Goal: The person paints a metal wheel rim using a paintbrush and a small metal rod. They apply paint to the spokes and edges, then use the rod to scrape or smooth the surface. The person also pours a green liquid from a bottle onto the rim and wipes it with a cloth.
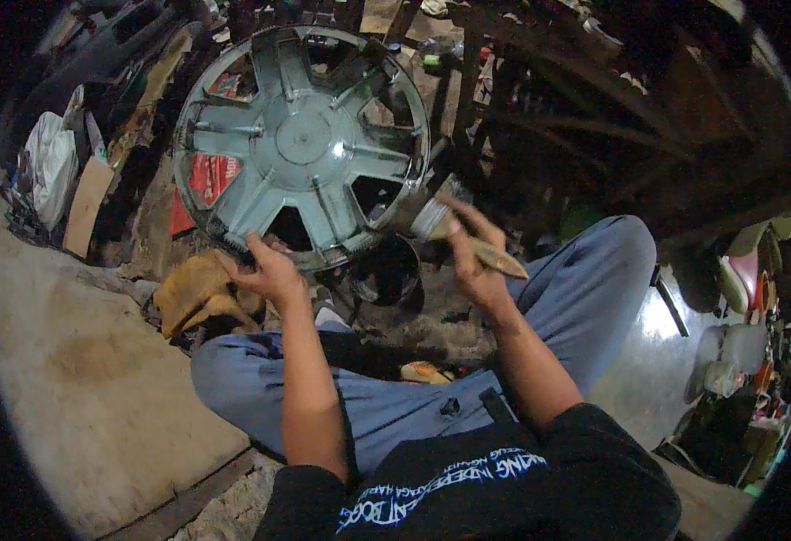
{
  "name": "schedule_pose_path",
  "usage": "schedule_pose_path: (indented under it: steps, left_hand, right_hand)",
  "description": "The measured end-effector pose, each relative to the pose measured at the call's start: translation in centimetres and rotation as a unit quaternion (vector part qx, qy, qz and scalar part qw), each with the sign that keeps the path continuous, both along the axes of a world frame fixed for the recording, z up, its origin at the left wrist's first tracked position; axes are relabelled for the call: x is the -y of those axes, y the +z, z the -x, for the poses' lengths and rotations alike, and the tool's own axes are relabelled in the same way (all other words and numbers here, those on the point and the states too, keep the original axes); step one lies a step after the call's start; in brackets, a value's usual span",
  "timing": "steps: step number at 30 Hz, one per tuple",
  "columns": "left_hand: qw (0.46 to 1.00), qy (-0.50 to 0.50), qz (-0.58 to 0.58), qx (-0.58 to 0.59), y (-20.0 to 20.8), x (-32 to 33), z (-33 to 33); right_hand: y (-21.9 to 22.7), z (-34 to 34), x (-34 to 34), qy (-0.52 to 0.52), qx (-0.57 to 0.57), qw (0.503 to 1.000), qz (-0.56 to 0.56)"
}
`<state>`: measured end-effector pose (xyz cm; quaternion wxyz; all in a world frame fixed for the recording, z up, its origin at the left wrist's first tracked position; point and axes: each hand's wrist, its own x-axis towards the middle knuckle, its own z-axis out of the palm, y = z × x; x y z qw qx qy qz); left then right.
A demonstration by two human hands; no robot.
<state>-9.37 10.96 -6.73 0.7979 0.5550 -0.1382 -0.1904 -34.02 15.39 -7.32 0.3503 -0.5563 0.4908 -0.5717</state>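
Note:
A round grey-green hubcap [302, 140] with several wide spokes is held up in front of me. Its surface is glossy and looks wet in places. My left hand [274, 272] grips the lower rim, with fingers partly hidden behind it. In my right hand [479, 251] is a flat paintbrush [499, 259] with a wooden handle and a metal band. The dark bristles of the brush are at the hubcap's right edge; whether they touch it I cannot tell. Below the hubcap stands a dark round container [386, 270], its contents too dark to make out.
A yellow-brown cloth [199, 293] lies beside my left hand. Behind the hubcap is a red printed sheet [206, 185]. Cardboard [89, 203] and a white plastic bag [50, 167] stand at the left. Dark wooden beams [594, 126] fill the far right; assorted items crowd the right edge.

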Motion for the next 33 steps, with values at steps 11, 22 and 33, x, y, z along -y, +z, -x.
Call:
schedule_pose_path:
  steps: [11,22,33]
  left_hand:
    - [0.998,0.021,-0.056,0.032,0.5,-0.4,0.7]
    - [0.999,-0.017,-0.043,0.02,-0.7,-0.1,0.1]
    - [0.995,-0.015,-0.093,0.009,0.3,-0.3,0.2]
  right_hand:
    - [1.6,-1.2,-0.8,0.009,-0.06,0.998,-0.013]
    - [0.6,-1.4,-1.4,0.053,-0.045,0.997,-0.041]
    - [-0.7,-0.9,-0.7,0.056,-0.059,0.996,-0.032]
